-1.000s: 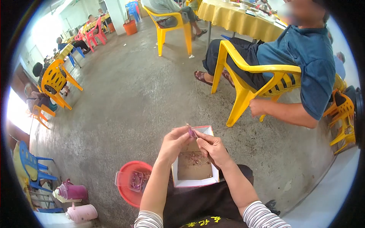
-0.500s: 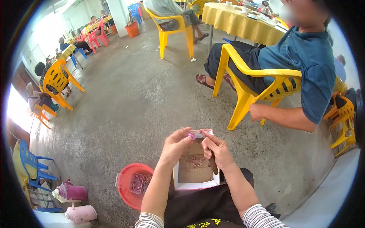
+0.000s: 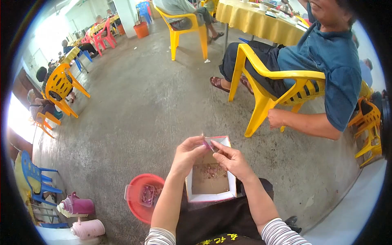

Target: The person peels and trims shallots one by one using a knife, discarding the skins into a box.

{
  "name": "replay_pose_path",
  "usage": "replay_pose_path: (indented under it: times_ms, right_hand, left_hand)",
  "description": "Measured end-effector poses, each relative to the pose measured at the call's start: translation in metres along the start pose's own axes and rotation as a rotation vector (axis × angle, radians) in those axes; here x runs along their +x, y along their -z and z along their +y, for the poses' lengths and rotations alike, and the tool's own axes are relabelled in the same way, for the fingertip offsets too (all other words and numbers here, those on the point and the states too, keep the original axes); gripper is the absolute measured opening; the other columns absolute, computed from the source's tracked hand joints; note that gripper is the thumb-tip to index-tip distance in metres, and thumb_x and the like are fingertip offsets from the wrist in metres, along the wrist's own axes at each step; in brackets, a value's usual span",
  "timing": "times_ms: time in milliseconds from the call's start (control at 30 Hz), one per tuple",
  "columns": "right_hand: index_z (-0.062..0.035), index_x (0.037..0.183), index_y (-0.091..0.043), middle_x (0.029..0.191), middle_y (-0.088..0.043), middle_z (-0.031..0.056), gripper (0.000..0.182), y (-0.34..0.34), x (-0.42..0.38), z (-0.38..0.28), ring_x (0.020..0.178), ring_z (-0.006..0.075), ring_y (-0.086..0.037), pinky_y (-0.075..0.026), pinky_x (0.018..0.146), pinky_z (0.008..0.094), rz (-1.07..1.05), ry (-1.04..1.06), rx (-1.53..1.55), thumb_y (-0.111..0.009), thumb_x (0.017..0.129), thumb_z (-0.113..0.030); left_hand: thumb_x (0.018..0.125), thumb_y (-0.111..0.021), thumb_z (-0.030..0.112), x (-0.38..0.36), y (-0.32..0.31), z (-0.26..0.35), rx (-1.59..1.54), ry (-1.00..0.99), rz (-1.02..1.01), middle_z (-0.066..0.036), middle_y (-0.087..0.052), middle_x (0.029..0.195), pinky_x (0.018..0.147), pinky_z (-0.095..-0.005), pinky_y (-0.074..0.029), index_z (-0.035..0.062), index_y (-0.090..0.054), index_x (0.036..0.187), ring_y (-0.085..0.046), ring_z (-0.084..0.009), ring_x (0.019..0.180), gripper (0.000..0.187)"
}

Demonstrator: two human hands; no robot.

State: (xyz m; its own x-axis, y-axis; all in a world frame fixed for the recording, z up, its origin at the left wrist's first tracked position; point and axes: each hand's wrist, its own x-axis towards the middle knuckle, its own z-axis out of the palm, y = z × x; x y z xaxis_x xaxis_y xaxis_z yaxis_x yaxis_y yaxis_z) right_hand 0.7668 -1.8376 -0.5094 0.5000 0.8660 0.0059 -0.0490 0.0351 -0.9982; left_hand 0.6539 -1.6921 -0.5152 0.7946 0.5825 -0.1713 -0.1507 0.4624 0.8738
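Note:
A small purple shallot-like piece (image 3: pixel 206 144) is pinched in the fingers of my left hand (image 3: pixel 188 155). Close beside it, my right hand (image 3: pixel 232 161) is closed on a small knife (image 3: pixel 212 148), whose thin blade points at the piece. Below both hands is an open cardboard box (image 3: pixel 210 199) with white sides, holding reddish-purple scraps and pale strands. To its left, a red plastic basket (image 3: pixel 134 205) holds a clear container (image 3: pixel 147 194) and more purple pieces. My left forearm passes just right of the basket.
On the right, a person in a blue shirt (image 3: pixel 322 61) sits in a yellow chair (image 3: pixel 261 108), one arm hanging near the box. Two thermos flasks (image 3: pixel 88 229) stand at the lower left beside a blue chair (image 3: pixel 34 173). Tables with yellow cloths (image 3: pixel 261 22) and seated people are farther back.
My right hand has turned, bringing the knife blade up against the purple piece; its handle no longer points down over the box. The seated person's head has lifted slightly.

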Motion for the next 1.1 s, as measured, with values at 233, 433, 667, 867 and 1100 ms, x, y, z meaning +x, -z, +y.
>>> replay_pose_path:
  times_ms: [233,433,667,867,1100]
  right_hand:
    - [-0.0056,0.129,-0.054,0.089,-0.058,-0.0002,0.039,0.001,0.001,0.006,0.077,0.0062,-0.051,-0.042,0.068,0.0213,-0.028,-0.003,-0.057,-0.06,0.091,-0.013]
    - [-0.0091,0.13,-0.054,0.074,-0.046,-0.0047,0.036,-0.001,-0.002,-0.001,0.057,0.0028,-0.041,-0.034,0.049,0.0197,-0.017,-0.294,0.537,-0.056,0.094,-0.014]
    - [-0.0092,0.137,-0.045,0.077,-0.049,-0.0027,0.046,-0.003,-0.003,-0.013,0.056,0.0044,-0.042,-0.036,0.05,0.0186,-0.047,-0.204,0.288,-0.057,0.093,-0.013]
    - [-0.0084,0.138,-0.044,0.07,-0.046,-0.0044,0.05,-0.005,-0.001,-0.011,0.055,0.0038,-0.04,-0.035,0.05,0.0176,-0.033,-0.189,0.192,-0.061,0.091,-0.013]
    - [-0.0041,0.125,-0.058,0.111,-0.065,0.0054,0.037,-0.004,0.003,0.005,0.098,0.008,-0.057,-0.046,0.083,0.022,0.01,-0.131,0.09,-0.063,0.089,-0.013]
  left_hand:
    - [0.082,-0.068,0.002,-0.001,0.0,-0.006,0.146,-0.065,-0.063,-0.006,-0.068,0.093,0.08,-0.0276,-0.052,0.0015,-0.066,0.103,-0.063,-0.012,0.086,0.021]
    - [0.085,-0.065,0.003,-0.003,-0.005,-0.001,-0.032,0.036,-0.031,-0.008,-0.067,0.099,0.083,-0.0285,-0.053,0.0004,-0.064,0.106,-0.065,-0.0163,0.091,0.021]
    - [0.086,-0.064,0.004,-0.005,-0.006,0.007,0.035,0.062,-0.029,-0.009,-0.066,0.102,0.084,-0.0295,-0.053,-0.0009,-0.063,0.107,-0.064,-0.0169,0.093,0.021]
    - [0.088,-0.062,0.006,-0.003,0.0,0.001,0.116,0.025,-0.105,-0.006,-0.065,0.099,0.083,-0.0283,-0.051,-0.001,-0.064,0.106,-0.062,-0.0131,0.088,0.02]
    - [0.09,-0.06,0.01,-0.005,0.001,-0.003,0.444,-0.042,-0.081,-0.002,-0.063,0.089,0.072,-0.0236,-0.048,-0.0027,-0.065,0.101,-0.057,-0.0084,0.078,0.018]
